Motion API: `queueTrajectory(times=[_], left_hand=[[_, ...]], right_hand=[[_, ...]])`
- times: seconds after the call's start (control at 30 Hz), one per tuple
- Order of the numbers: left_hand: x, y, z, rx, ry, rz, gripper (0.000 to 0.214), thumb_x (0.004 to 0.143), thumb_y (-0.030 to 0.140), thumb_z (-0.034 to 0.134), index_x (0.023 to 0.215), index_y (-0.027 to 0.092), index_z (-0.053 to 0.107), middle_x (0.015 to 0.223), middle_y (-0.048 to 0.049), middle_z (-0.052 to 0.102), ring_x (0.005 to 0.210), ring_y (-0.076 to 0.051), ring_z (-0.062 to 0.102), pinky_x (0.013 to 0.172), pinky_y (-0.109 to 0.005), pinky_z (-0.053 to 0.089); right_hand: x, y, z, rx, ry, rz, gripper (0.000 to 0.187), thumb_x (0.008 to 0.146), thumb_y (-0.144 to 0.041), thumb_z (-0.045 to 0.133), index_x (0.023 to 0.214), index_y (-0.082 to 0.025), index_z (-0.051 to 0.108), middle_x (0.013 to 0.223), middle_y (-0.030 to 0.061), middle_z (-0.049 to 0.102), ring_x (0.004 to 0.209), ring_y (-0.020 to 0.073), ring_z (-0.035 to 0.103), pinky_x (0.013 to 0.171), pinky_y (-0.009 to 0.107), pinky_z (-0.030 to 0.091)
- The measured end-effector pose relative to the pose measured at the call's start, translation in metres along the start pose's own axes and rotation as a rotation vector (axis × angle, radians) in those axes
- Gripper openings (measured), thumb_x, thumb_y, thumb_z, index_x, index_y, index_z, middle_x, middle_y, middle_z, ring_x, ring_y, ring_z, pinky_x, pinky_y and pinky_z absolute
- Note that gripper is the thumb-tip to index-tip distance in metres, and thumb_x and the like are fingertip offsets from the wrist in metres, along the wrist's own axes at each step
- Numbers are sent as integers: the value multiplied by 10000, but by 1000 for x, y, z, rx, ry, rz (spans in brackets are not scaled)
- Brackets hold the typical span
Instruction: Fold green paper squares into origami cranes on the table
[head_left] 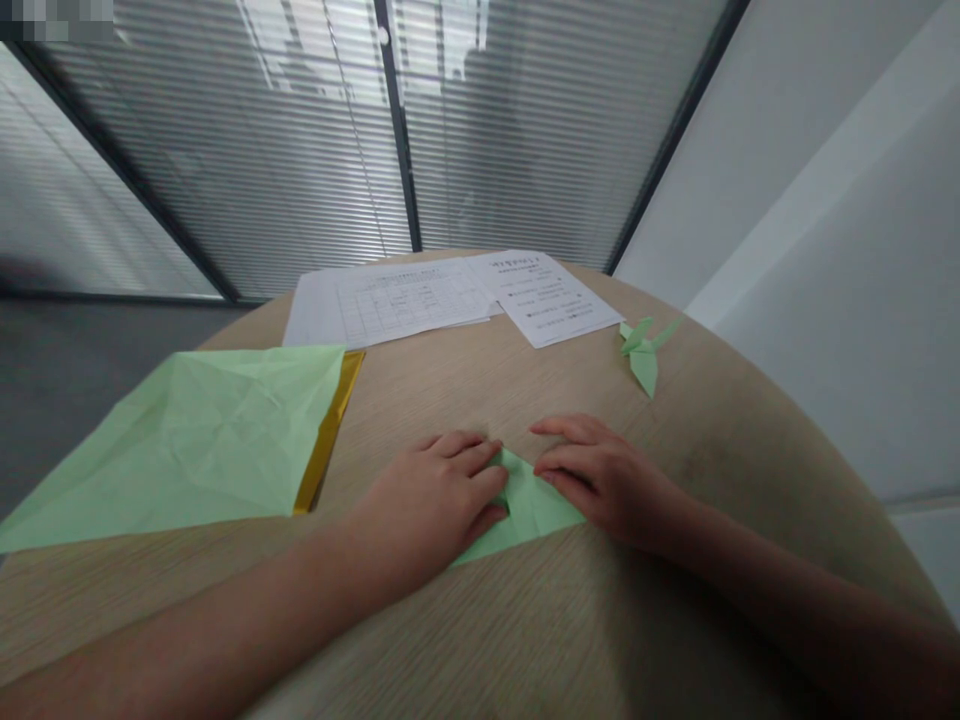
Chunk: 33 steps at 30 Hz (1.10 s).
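A small piece of folded green paper lies on the table between my two hands. My left hand rests palm down over its left part, fingers flat and the thumb on the near side, hiding that part of the sheet. At the right part of the paper is my right hand, its thumb and a finger pinched together at the paper while another finger stretches out above the table. A folded green paper figure with pointed, wing-like parts stands beyond my right hand.
A large creased green sheet lies at the left, over a gold-edged item, partly past the round wooden table's edge. Printed white sheets lie at the far side, before a glass partition with blinds. A white wall rises at right.
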<state>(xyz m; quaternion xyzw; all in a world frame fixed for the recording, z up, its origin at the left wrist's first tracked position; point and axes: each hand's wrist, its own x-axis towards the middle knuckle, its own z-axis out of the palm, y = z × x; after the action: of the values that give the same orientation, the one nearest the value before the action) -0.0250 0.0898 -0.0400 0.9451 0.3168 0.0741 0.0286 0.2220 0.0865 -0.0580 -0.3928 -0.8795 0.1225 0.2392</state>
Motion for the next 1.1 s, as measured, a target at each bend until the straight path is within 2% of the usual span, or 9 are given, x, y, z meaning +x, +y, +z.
queueTrajectory(times=[0.1,0.23,0.4,0.57,0.67,0.77,0.87,1.0,1.1], left_hand=[[-2,7,-1,43,41,59,221,977,283,546,1114,173,679,1276,-115,660,1189,-292,589,965,-461,495],[-3,18,-3,31,36,219,208,973,174,527,1128,160,666,1146,-96,698,1074,-238,639,908,-369,520],[-3,21,-3,-42,19,209,210,963,146,545,1135,180,661,1085,-72,713,1048,-213,653,903,-330,517],[-2,21,-5,-133,22,262,240,973,130,508,1150,194,658,1082,-69,717,1063,-197,656,949,-321,500],[-1,21,-5,-141,14,286,240,974,129,506,1152,184,658,1084,-75,720,1070,-198,656,951,-319,501],[-1,21,-5,-143,16,299,226,971,130,514,1134,178,663,1070,-74,726,1064,-198,658,943,-316,505],[0,21,-5,-162,22,294,220,968,129,518,1121,180,668,1058,-68,730,1060,-196,658,954,-315,499],[0,22,-5,-193,17,273,231,972,128,500,1100,192,681,1054,-61,734,1064,-197,656,975,-320,485],[1,23,-4,-213,12,263,237,973,124,487,1069,201,689,1043,-55,736,1054,-198,655,971,-320,483]], right_hand=[[1,-1,0,-10,2,-1,182,906,-128,578,888,-175,754,1234,143,673,1152,254,627,1014,439,485],[0,-2,-1,-32,9,2,177,898,-133,591,885,-187,759,1233,138,676,1148,254,629,1010,446,489],[1,0,-3,-65,-32,-1,184,894,-137,601,899,-196,775,1271,141,662,1170,261,624,1023,448,480],[11,-2,-4,-144,-67,-13,196,907,-139,587,892,-209,769,1354,129,616,1194,265,611,1027,441,478],[13,-6,-8,-193,-71,-33,184,907,-132,578,848,-193,742,1375,126,594,1128,248,630,981,406,502],[11,-9,-12,-192,-57,-53,196,904,-113,543,823,-182,707,1287,124,627,965,200,648,869,340,523],[10,-10,-15,-179,-104,-88,218,884,-70,506,784,-174,669,1113,108,655,858,176,616,775,301,494],[16,-14,-16,-173,-195,-68,220,898,-65,494,754,-170,622,885,60,606,770,153,553,694,269,425],[20,-15,-12,-177,-207,-16,221,909,-75,517,726,-171,594,809,22,553,716,128,512,641,249,370]])
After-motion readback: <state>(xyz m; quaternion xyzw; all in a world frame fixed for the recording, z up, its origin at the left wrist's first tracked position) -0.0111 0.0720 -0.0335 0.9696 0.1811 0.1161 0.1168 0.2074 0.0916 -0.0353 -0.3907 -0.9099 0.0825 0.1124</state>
